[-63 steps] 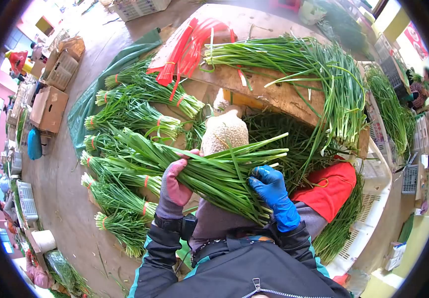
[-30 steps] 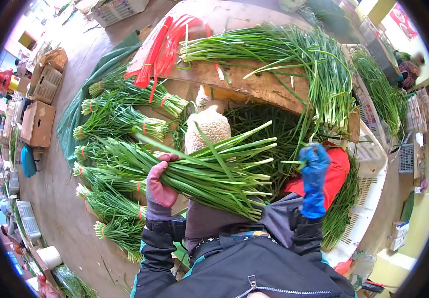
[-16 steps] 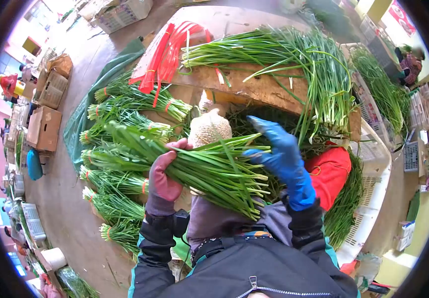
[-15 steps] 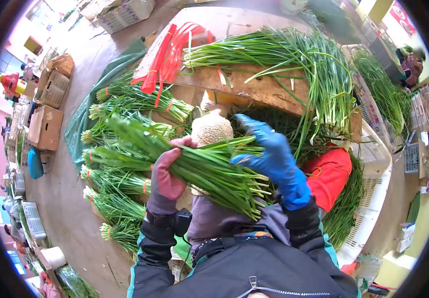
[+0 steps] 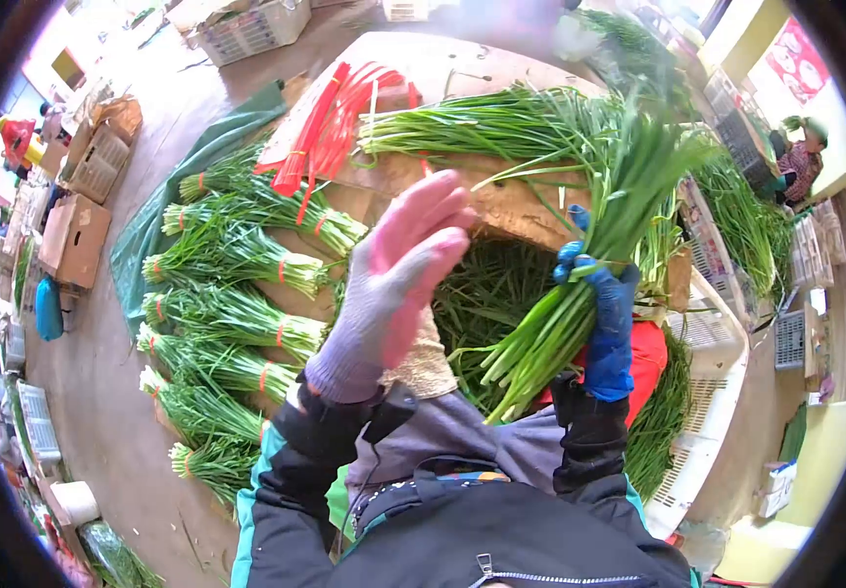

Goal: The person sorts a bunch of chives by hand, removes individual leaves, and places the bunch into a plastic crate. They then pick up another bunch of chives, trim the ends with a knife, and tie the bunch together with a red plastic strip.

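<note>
My right hand [image 5: 607, 304], in a blue glove, is wrapped round a bunch of long green stalks [image 5: 550, 328]; the leafy end rises to the upper right and the pale ends point down left. My left hand [image 5: 403, 265], in a pink and grey knitted glove, is raised with fingers stretched out, holding nothing. Beyond both hands, loose green stalks [image 5: 491, 122] lie across a wooden board [image 5: 531, 211]. Red strips [image 5: 344, 113] rest at the board's left part. Several bundles tied with red bands [image 5: 232, 318] lie in a column to the left.
A green sheet [image 5: 183, 162] lies past the bundles. At the right stands a white plastic crate [image 5: 712, 421] beside more stalks. Cardboard boxes [image 5: 75, 240] and crates line the far left. A person [image 5: 803, 162] is at the upper right, behind further stalks.
The bunch has passed from my left hand to my right hand and swung to the right, its leafy end now at the upper right. My left hand has opened and risen.
</note>
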`<move>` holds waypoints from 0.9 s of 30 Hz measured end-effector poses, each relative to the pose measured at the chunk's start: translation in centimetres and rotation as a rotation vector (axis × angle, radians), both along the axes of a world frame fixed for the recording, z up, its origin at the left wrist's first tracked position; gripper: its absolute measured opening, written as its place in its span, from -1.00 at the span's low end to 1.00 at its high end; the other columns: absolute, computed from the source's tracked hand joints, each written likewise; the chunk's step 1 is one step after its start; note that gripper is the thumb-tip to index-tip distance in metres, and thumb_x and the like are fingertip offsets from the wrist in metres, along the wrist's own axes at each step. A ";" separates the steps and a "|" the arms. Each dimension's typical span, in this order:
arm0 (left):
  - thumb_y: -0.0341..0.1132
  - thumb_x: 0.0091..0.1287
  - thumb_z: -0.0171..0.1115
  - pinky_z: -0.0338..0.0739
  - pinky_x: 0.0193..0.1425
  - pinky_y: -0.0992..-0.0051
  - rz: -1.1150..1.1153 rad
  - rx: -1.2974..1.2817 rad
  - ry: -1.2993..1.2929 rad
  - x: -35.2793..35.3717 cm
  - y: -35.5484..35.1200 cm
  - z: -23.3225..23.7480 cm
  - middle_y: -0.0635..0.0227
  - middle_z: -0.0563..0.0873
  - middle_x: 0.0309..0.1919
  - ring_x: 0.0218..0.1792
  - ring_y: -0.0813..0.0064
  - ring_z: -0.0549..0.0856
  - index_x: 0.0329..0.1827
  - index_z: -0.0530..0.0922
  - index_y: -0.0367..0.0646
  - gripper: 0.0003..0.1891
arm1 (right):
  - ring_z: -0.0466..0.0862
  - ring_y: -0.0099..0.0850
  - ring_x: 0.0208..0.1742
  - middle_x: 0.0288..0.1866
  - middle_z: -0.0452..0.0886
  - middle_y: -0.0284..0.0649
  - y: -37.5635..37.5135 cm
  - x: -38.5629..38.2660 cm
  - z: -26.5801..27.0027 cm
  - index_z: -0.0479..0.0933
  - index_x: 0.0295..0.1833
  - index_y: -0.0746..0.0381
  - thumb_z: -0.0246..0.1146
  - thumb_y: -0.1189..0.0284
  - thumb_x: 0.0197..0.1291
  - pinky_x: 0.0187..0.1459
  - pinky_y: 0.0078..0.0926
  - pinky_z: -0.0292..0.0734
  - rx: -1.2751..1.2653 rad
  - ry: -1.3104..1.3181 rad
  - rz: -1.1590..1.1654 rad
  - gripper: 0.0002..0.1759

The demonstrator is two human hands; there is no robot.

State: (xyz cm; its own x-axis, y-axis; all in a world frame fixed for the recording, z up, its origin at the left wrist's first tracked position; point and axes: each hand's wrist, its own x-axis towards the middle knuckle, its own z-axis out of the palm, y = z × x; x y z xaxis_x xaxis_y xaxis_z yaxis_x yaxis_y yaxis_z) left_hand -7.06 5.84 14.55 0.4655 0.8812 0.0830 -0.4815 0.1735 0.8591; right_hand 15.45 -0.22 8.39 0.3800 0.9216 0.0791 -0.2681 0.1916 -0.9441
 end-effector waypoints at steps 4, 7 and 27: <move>-0.22 0.30 0.06 0.29 0.25 0.41 -0.061 0.073 0.245 -1.3 1.3 -6.2 0.27 0.45 0.18 0.18 0.43 0.44 0.37 0.17 -0.20 -0.41 | 0.58 -0.46 -0.46 -0.37 0.58 -0.18 -0.1 1.3 0.2 0.31 0.24 0.41 0.21 0.52 0.07 -0.40 -0.58 0.56 0.098 0.124 -0.021 -0.43; -0.09 0.31 0.10 0.18 0.32 0.48 -0.280 -0.169 0.253 1.9 -1.0 -10.3 0.37 0.45 0.17 0.20 0.54 0.38 0.39 0.14 -0.19 -0.34 | 0.61 -0.41 -0.43 -0.35 0.59 -0.14 1.3 1.0 0.2 0.32 0.23 0.42 0.22 0.51 0.08 -0.36 -0.52 0.57 0.118 0.176 0.049 -0.44; 0.15 0.32 -0.01 0.43 0.20 0.15 -0.635 -0.970 -0.441 6.9 -4.5 -17.0 0.19 0.59 0.00 0.00 0.28 0.61 0.13 0.44 -0.13 -0.45 | 0.64 -0.42 -0.30 -0.32 0.63 -0.21 -2.7 1.0 -2.8 0.62 -0.22 0.27 0.33 0.56 -0.01 -0.24 -0.53 0.53 -0.100 -0.884 -0.071 -0.82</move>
State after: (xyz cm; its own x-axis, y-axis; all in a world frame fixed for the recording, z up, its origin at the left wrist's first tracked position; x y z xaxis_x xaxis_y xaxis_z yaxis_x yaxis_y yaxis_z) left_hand -0.19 1.36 -2.41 0.9301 0.2943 -0.2198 -0.2947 0.9551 0.0316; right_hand 16.45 -2.92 5.56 0.2744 0.9166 0.2908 0.5751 0.0860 -0.8135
